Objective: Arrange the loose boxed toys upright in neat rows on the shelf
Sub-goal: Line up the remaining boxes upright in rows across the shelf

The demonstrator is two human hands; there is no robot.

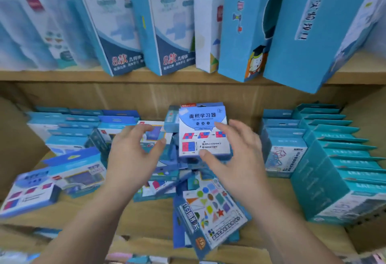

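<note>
1. The box with red-and-blue squares stands at the middle back of the lower shelf, on top of the pile of loose boxes.
2. Orientation: its long axis is vertical, the hang-tab end is up and the printed front faces the camera. The title reads the right way up. Judgement: this is the display pose the task wants.
3. Right hand: the fingers are spread and nearly straight, not clenched. The thumb tip lies at the box's lower front edge and the index finger by its right edge. I cannot tell whether there is actual contact. Judgement: the hand is placed to steady the box, since its footing on the pile is uneven.
4. Left hand: it is loosely spread and holds nothing, hovering over the pile left of the box.
5. The shape-pattern box lies flat and skewed, overhanging the shelf's front edge. It is not yet sorted.
6. The teal boxes at right already stand in a tight row.
7. Risk: the upright box could tip if left on the pile.
</note>
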